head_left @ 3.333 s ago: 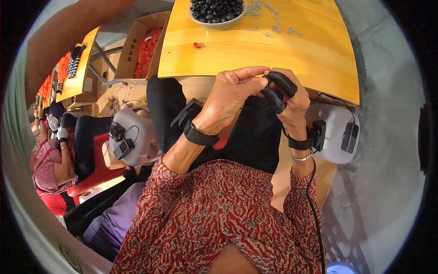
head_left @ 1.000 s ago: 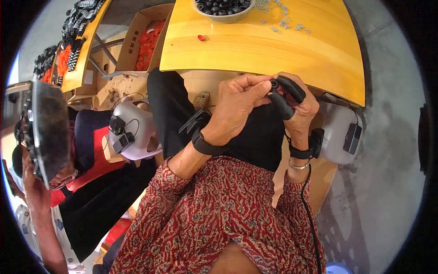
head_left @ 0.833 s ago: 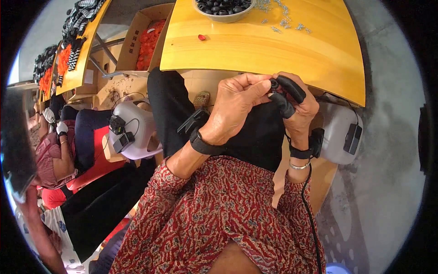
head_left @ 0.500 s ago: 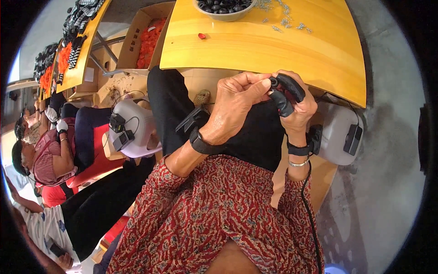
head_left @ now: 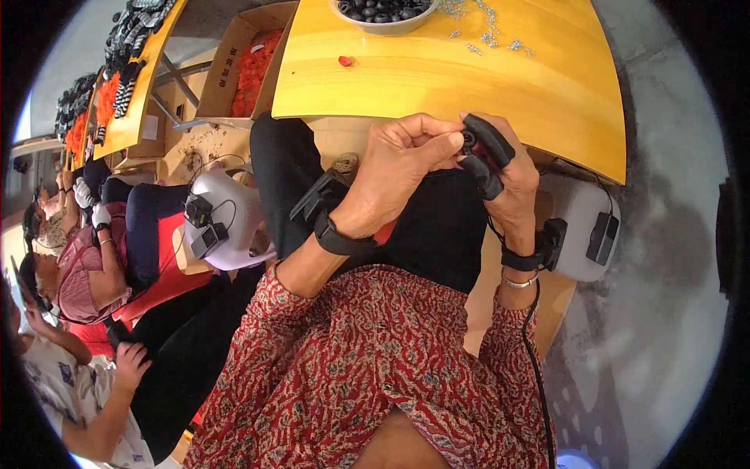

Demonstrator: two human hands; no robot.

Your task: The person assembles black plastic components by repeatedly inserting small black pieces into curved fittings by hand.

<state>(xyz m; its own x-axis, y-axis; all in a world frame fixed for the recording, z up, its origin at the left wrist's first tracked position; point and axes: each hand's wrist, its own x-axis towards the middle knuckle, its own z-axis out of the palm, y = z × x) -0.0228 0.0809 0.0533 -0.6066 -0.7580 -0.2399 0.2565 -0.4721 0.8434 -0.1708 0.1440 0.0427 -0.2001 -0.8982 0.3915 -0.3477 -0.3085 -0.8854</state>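
Note:
Just past the table's near edge, above my lap, both hands meet at a small black round part (head_left: 468, 141) with a ring-like face. My left hand (head_left: 402, 160) pinches its left side between thumb and forefinger. On my right hand (head_left: 512, 168), black covers sheathe the thumb and forefinger, which close on the same part from the right. The fingers hide most of it, so its full shape does not show. Similar black parts (head_left: 383, 11) fill a pale bowl (head_left: 391, 28) at the table's far side.
Small silvery pieces (head_left: 490, 35) lie scattered on the yellow table (head_left: 437, 78), as does a little red piece (head_left: 345, 61). A cardboard box (head_left: 221, 86) of orange-red material stands left of it. Other people sit at the left, near a striped-goods table (head_left: 125, 125).
My hands stay together on the black part, with the left wrist shifted slightly left and the right fingers turned a little. At lower left, a co-worker's arm has moved up.

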